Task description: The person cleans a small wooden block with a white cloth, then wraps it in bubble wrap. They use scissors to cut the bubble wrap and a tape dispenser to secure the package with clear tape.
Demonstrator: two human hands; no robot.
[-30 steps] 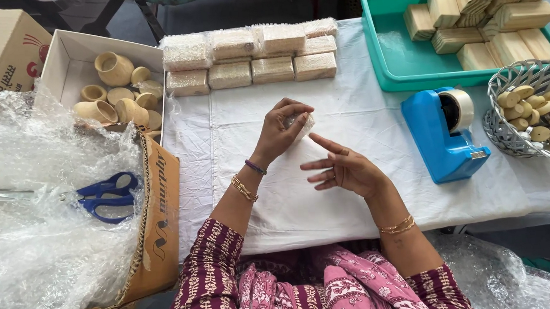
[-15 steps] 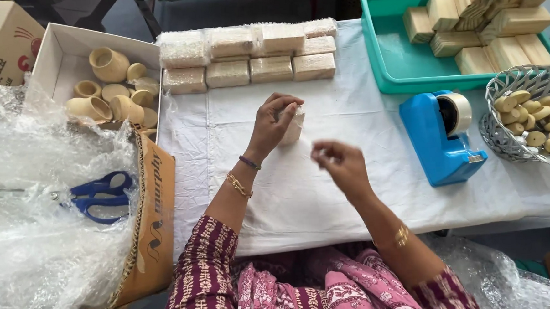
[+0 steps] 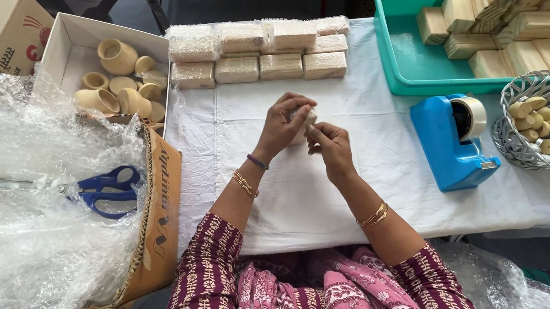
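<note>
My left hand (image 3: 284,124) and my right hand (image 3: 328,144) meet over the white cloth (image 3: 302,203) at the table's middle. Between them they grip a small item in bubble wrap (image 3: 305,118); most of it is hidden by my fingers. Behind my hands lies a row of bubble-wrapped blocks (image 3: 259,50). A blue tape dispenser (image 3: 453,137) stands to the right of my right hand.
A white box of small clay pots (image 3: 119,78) is at the back left. Blue scissors (image 3: 104,191) lie on bubble wrap sheets (image 3: 34,236) in a cardboard box. A teal tray (image 3: 408,66) holds wooden blocks (image 3: 500,17); a wire basket (image 3: 525,141) holds small pale pieces.
My right hand has moved up and left from its open pose and now meets the left hand on the wrapped item. The left hand stayed near the same spot.
</note>
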